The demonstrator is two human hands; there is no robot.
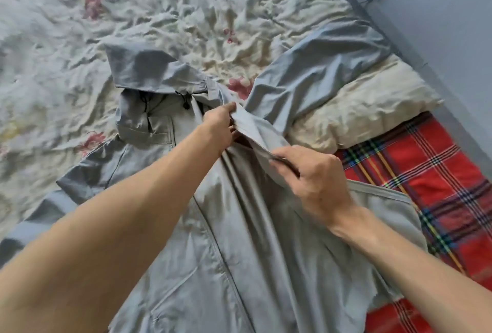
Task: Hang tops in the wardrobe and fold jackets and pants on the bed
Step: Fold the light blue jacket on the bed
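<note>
A pale grey-blue hooded jacket of thin woven cloth [234, 239] lies spread front-up on the bed, hood [138, 71] to the far left with black drawcord toggles at the collar, its left sleeve trailing off toward the near left edge and its other sleeve [319, 74] flung out to the far right. It rests on a rumpled cream bedsheet with faded red flowers [66, 26], which covers the left and far parts of the scene. To the right of the jacket sits a cream crumpled pillow [372, 111], with the far sleeve draped over its far end, and nearer, a red tartan blanket [431, 173] that the jacket's right hem overlaps. A blue-grey wall [452, 13] with a thin black cable runs along the far right. The left hand [221, 125] reaches far across the chest, fingers pinched shut on a raised fold at the right shoulder. The right hand [311, 175], nearer, is clamped on the same fold of jacket, lifting it off the bed.
</note>
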